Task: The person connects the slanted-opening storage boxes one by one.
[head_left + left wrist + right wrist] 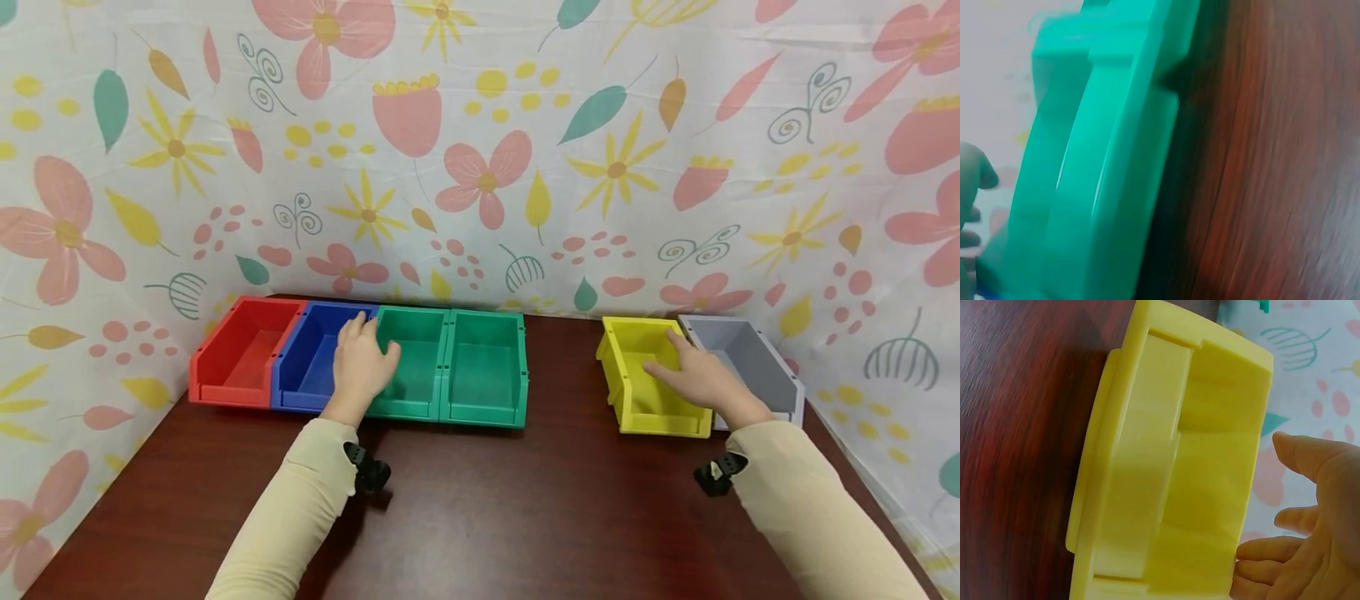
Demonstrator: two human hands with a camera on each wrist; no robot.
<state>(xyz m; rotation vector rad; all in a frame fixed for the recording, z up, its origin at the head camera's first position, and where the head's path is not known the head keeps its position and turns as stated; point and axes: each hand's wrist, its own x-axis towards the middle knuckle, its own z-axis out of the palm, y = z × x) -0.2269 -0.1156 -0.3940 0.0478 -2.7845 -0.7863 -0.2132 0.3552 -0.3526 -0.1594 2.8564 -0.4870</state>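
My left hand (360, 362) is held over the wall between the blue bin (311, 337) and the left green bin (408, 400), its fingers loosely extended and nothing in its grasp. In the left wrist view, the hand (969, 200) shows only at the left edge, beside the green bin (1104, 156). Over on the right, my right hand (701, 379) overlaps the side of the yellow bin (637, 404) nearest the grey bin (738, 346). The right wrist view has its thumb and fingers spread apart beside the yellow bin (1141, 456), holding nothing.
A red bin (243, 346) stands at the left end of the left row, and a second green bin (487, 367) at its right end. Dark wood table (555, 500) lies between and before the two groups. A flower-print cloth (480, 108) hangs close behind the bins.
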